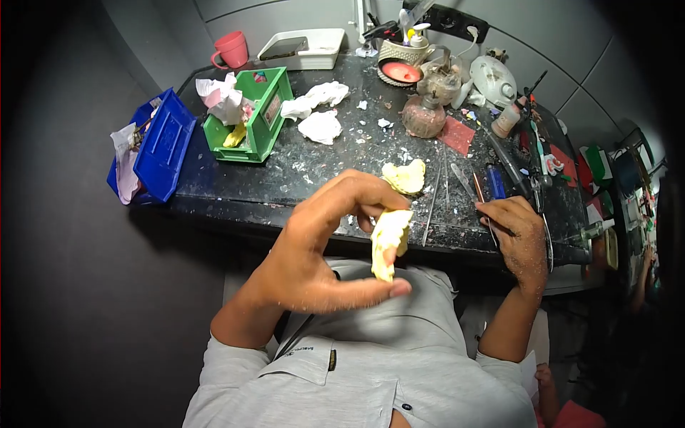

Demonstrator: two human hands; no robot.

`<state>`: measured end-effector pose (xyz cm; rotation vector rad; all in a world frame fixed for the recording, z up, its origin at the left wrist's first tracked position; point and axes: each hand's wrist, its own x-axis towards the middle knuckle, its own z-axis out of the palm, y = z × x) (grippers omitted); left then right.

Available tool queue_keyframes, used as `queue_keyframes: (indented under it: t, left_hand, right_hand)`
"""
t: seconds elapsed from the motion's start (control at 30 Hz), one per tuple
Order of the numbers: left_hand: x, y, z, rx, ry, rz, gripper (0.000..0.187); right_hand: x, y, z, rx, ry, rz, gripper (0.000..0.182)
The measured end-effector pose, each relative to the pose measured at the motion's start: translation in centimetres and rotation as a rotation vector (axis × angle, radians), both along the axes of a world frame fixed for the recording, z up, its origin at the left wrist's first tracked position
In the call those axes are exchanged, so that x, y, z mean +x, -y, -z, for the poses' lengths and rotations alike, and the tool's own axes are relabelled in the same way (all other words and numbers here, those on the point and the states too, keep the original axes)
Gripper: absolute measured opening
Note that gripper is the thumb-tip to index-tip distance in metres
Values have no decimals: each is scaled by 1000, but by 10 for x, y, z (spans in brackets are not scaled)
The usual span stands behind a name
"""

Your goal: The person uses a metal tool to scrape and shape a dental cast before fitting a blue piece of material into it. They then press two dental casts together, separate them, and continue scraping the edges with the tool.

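Left hand (305, 239) grips the yellow piece (389, 232) between thumb and fingers, nearer and right of the green bin (267, 118). Right hand (517, 234), farther right of the bin, touches a slim tool (478, 187); its grip is unclear

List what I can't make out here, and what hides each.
All in the head view:
Yellow piece, far side: turned away, in the left hand.
Right hand, whether it grips a tool: its fingers cover the contact.
Green bin, bottom: crumpled paper covers much of it.
Shirt, lettering: too small.
Far-right clutter: blurred, fading into the dark edge.
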<state>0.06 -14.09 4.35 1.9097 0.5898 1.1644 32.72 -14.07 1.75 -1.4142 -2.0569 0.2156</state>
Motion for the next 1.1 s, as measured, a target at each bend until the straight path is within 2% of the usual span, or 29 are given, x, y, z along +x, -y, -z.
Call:
queue_keyframes:
  t: [0.17, 0.3, 0.37, 0.5, 0.57, 0.63, 0.93, 1.1]
  left_hand:
    - [-2, 13, -11, 51, 29, 63, 73]
    - [0, 17, -14, 60, 48, 73, 74]
    - [1, 18, -14, 55, 56, 70, 74]
    - [0, 19, -13, 59, 63, 86, 75]
    - [-1, 19, -13, 55, 62, 82, 75]
    - [-3, 19, -12, -54, 112, 126, 76]
    - [5, 22, 2, -237, 387, 239, 87]
    - [0, 21, -2, -134, 256, 216, 86]
  right_hand:
    - [11, 6, -3, -64, 142, -8, 40]
    - [15, 12, -6, -65, 251, 49, 41]
    - [12, 16, -4, -26, 235, 178, 36]
    - [-1, 23, -10, -120, 248, 213, 26]
    - [-4, 22, -6, -88, 265, 263, 15]
    - [-2, 20, -2, -81, 256, 262, 11]
    - [-9, 18, 10, -114, 176, 350, 7]
    - [-9, 17, 9, -165, 117, 339, 7]
